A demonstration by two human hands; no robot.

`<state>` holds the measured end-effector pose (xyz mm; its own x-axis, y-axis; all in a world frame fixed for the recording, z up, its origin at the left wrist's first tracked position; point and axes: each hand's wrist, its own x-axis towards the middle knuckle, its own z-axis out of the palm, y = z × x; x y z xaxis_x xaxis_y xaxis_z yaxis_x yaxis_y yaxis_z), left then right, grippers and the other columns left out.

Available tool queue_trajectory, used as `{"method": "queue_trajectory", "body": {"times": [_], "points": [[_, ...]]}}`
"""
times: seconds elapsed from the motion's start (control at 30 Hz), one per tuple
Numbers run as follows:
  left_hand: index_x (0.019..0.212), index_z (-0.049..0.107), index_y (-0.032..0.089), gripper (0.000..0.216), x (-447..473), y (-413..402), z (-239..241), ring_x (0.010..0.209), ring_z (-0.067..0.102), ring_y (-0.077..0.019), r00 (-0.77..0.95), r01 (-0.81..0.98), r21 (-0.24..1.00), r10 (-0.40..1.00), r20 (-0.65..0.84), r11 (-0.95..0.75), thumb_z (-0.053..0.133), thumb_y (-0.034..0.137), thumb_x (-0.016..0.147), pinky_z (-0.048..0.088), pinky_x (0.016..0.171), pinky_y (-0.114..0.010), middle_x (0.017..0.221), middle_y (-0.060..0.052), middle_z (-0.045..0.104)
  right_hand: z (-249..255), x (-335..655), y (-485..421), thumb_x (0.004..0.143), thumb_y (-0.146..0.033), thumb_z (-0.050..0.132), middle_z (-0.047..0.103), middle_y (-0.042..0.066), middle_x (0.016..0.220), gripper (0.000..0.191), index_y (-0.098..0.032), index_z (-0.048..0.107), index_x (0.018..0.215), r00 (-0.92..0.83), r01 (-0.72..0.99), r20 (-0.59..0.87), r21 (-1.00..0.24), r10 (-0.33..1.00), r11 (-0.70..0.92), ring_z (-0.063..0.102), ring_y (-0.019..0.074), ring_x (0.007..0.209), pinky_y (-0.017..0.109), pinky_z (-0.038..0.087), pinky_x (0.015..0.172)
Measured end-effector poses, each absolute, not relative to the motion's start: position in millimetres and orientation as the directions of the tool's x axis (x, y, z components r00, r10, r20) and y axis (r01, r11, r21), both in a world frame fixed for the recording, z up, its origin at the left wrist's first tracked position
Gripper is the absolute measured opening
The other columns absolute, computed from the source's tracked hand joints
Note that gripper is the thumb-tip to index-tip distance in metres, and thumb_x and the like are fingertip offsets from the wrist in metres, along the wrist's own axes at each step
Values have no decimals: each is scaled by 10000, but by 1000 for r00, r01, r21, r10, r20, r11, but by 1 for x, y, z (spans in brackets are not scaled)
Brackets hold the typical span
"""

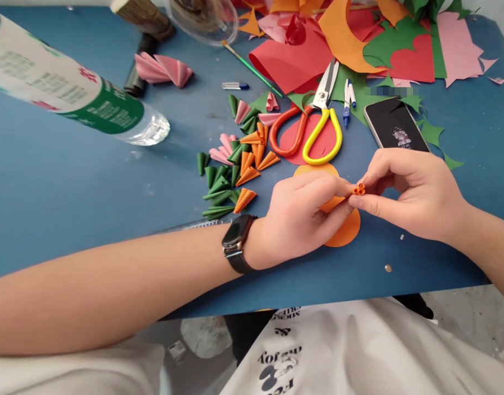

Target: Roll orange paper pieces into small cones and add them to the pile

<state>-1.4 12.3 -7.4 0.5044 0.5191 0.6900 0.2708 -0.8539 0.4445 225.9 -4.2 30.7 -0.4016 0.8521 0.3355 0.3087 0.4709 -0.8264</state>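
Observation:
My left hand (301,216) and my right hand (412,192) meet over the blue table (71,192), both pinching a small rolled orange paper piece (359,190) between fingertips. A dark watch (238,241) sits on my left wrist. Under the hands lie orange paper circles (345,233). Just left of my left hand is a pile of folded green, orange and pink paper cones (239,159).
Scissors with an orange and a yellow handle (313,129) lie behind the hands, a phone (394,126) to their right, pens (348,99) between. Cut red, orange, green, pink paper (351,44) covers the far side. A plastic bottle (71,82) lies at left.

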Motion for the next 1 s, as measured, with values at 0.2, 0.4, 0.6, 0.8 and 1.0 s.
{"method": "queue_trajectory", "body": {"times": [0.2, 0.4, 0.6, 0.8, 1.0], "points": [[976, 652, 261, 147, 1, 12, -7, 690, 720, -148, 502, 256, 506, 560, 659, -824, 756, 170, 1027, 571, 602, -265, 823, 3, 766, 32, 228, -5, 1050, -202, 769, 793, 52, 998, 77, -234, 778, 980, -423, 365, 589, -585, 689, 724, 755, 171, 871, 340, 655, 773], [906, 623, 240, 228, 4, 13, -12, 683, 711, -139, 500, 261, 541, 591, 633, -800, 819, 257, 1021, 567, 628, -262, 819, 15, 764, 42, 221, -12, 1062, -119, 714, 810, 2, 998, 145, -262, 714, 1041, -142, 265, 695, -660, 705, 703, 788, 153, 933, 331, 655, 812], [968, 647, 211, 189, 5, 13, -15, 789, 784, -160, 536, 231, 487, 528, 659, -842, 832, 204, 1005, 617, 733, -253, 911, -19, 823, 24, 222, 1, 1066, -213, 766, 762, -26, 836, 55, -263, 745, 1064, 23, 233, 642, -749, 766, 621, 721, 125, 650, 283, 621, 597], [1154, 665, 182, 125, 7, 14, -11, 859, 848, -202, 603, 88, 319, 306, 737, -944, 695, 111, 1057, 686, 806, -304, 952, -87, 861, 5, 226, 7, 1035, -175, 693, 718, -55, 788, 268, -323, 660, 1256, -121, 300, 624, -718, 772, 628, 724, 162, 685, 320, 639, 649], [1139, 685, 200, 45, -1, 19, 2, 863, 856, -210, 621, 201, 87, 196, 759, -976, 695, 220, 1100, 697, 820, -320, 960, -69, 880, 16, 233, 5, 1028, -84, 580, 754, 17, 899, 234, -256, 737, 1012, -233, 317, 706, -595, 669, 739, 730, 158, 754, 317, 635, 694]]}}
